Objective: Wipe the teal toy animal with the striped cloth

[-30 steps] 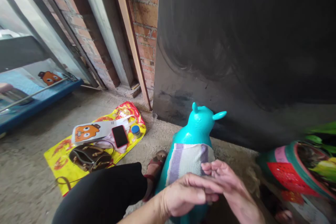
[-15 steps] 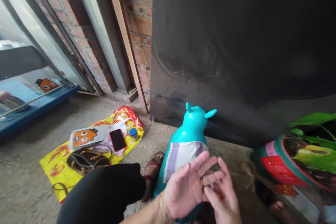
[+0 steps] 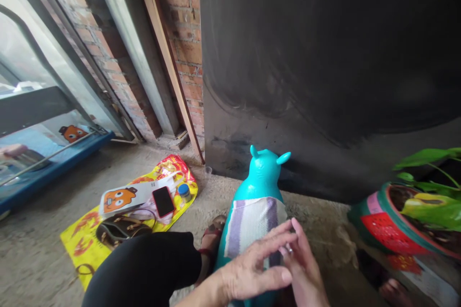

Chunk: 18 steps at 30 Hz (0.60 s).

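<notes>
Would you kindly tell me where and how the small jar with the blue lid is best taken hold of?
Probably around its sides, just below the blue lid, coming from above and slightly right. The small jar stands upright and looks round, so opposite sides should suit a pinch, while the phone lies to its left.

toy animal (image 3: 264,172) is straight-up turquoise; towel (image 3: 248,220) on it has fat white and lilac stripes; plastic sheet (image 3: 77,232) is loud yellow with red bits; phone (image 3: 163,201) is black, reddish edge; jar lid (image 3: 183,189) is blue; handbag (image 3: 122,230) dark brown; plant pot (image 3: 387,230) mixes green, red and pink; board (image 3: 306,57) just blackish
</notes>
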Available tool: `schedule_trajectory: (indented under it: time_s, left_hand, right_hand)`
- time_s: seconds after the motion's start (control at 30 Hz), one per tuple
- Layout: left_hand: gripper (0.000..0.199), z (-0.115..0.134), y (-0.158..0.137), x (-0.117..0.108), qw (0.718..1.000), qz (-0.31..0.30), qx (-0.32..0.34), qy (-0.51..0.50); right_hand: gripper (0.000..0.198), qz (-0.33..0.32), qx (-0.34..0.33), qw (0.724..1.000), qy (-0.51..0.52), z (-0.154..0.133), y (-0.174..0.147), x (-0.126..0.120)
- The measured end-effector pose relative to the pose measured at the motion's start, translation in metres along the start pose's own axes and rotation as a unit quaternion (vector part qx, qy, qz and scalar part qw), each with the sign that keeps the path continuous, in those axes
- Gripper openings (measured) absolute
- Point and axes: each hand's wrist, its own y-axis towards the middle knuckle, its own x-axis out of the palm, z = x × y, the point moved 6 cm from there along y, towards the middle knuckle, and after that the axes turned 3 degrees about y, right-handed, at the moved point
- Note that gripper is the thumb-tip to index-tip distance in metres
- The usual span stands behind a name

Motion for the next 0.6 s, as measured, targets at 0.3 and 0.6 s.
schedule_trajectory:
  time_s: [0.3, 0.6]
  left_hand:
    - [0.068, -0.143, -0.015, -0.003, 0.883, 0.034, -0.166, 0.438]
    - [0.076, -0.163, 0.021, -0.024, 0.894, 0.016, -0.18, 0.409]
  right_hand:
    - [0.072, 0.037, -0.135, 0.906, -0.4, 0.077, 0.094, -0.021]
    - [0.064, 0.064, -0.087, 0.8, -0.59, 0.095, 0.146, 0.0]
